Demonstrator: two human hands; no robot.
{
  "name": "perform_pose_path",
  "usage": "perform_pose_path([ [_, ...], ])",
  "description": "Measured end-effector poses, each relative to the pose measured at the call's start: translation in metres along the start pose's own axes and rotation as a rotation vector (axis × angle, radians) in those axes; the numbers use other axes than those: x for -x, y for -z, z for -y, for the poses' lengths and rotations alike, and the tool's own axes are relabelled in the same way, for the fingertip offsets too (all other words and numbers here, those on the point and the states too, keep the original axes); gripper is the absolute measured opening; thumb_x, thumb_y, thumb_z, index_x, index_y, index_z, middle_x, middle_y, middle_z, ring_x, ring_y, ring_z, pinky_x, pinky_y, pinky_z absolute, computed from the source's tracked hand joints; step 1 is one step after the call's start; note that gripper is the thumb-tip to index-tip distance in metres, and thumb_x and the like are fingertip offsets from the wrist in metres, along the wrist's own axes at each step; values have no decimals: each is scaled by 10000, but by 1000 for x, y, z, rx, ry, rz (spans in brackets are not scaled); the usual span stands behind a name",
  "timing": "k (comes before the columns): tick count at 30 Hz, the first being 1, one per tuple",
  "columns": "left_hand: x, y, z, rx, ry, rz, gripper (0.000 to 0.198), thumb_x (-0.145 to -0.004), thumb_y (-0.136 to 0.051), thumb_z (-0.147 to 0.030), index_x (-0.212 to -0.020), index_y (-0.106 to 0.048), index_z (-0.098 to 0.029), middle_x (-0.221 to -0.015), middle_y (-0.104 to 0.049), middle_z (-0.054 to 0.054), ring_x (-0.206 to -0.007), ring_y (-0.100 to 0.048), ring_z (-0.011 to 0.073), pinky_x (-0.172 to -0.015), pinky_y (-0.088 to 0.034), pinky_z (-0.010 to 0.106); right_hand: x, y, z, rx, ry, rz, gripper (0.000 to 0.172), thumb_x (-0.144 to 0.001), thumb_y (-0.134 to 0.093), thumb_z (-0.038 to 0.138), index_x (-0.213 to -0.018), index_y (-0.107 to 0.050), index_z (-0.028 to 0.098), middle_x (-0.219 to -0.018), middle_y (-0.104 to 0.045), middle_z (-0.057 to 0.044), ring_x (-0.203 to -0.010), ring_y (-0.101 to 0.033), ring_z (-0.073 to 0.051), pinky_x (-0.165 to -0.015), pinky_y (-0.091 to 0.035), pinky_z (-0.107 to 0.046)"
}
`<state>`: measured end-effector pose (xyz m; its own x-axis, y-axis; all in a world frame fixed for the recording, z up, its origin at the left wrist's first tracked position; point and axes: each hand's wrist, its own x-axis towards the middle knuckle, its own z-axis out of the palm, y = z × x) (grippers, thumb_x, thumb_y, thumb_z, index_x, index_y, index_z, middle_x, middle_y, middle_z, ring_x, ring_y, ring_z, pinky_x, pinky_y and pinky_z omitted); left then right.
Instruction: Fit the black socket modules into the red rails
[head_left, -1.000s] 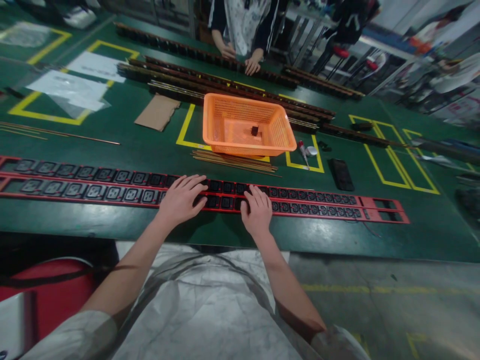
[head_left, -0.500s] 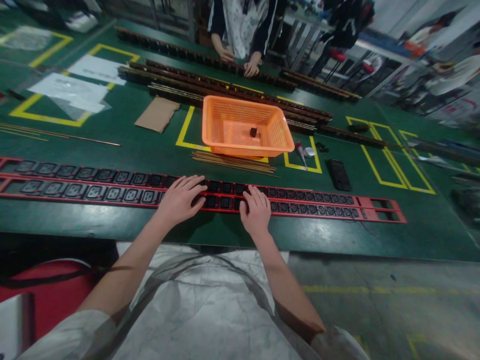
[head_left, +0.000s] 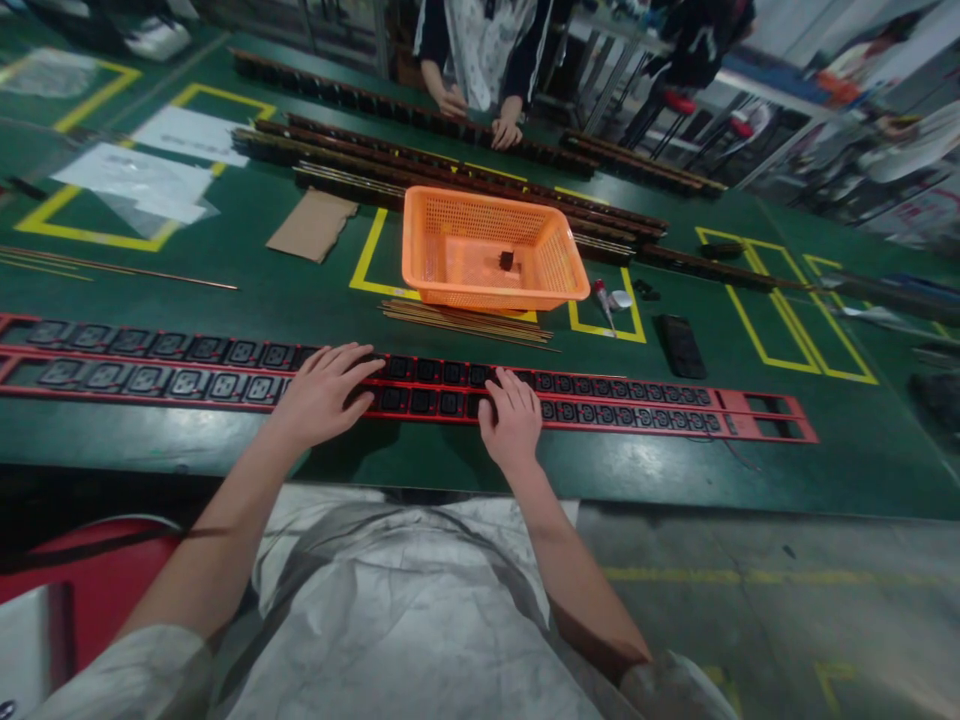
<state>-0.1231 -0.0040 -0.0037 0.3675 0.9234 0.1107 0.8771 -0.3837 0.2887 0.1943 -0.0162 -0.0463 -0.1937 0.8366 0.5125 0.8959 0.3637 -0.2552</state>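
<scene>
Two long red strips (head_left: 772, 427), lined with black sockets, lie side by side along the front of the green table. My left hand (head_left: 321, 393) rests across them left of the middle, fingers spread, holding nothing. Further right, my right hand (head_left: 512, 418) lies on the strips with its fingertips over the black sockets and its thumb a little apart, also holding nothing. Several sockets show between the two hands. Behind the strips stands an orange basket (head_left: 495, 297) with a small black part (head_left: 506, 261) inside.
Thin rods (head_left: 465, 324) lie before the basket. Cardboard (head_left: 312, 225), paper sheets (head_left: 135, 180), a screwdriver (head_left: 603, 300) and a black phone-like object (head_left: 681, 346) are on the table. Across it, a person's hands (head_left: 507, 126) are at another long strip.
My left hand has slid left along the strips, uncovering more sockets between my hands. My right hand stays at about the same place.
</scene>
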Motion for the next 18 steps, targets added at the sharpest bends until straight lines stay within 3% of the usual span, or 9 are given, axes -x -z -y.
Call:
perform_pose_path([
  [11,0,-2,2,34,9,19,530,-924,-472,-432,-1429,-547,-288,-1551,-490,74,-1456,-400,323,-1224,-256,567,0,0,0,-3,-1,-10,297,-999,-490,309,-1196,-683,199,-1403,-646,-101,-1343,-560,-237,-1137,-393,-443],
  [18,-7,1,-4,70,50,56,548,-858,-536,-366,-1402,-545,-309,-1506,-519,79,-1414,-430,328,-1207,-264,592,0,0,0,-13,-27,28,301,-997,-491,310,-1208,-677,204,-1422,-630,-104,-1370,-531,-242,-1156,-373,-456],
])
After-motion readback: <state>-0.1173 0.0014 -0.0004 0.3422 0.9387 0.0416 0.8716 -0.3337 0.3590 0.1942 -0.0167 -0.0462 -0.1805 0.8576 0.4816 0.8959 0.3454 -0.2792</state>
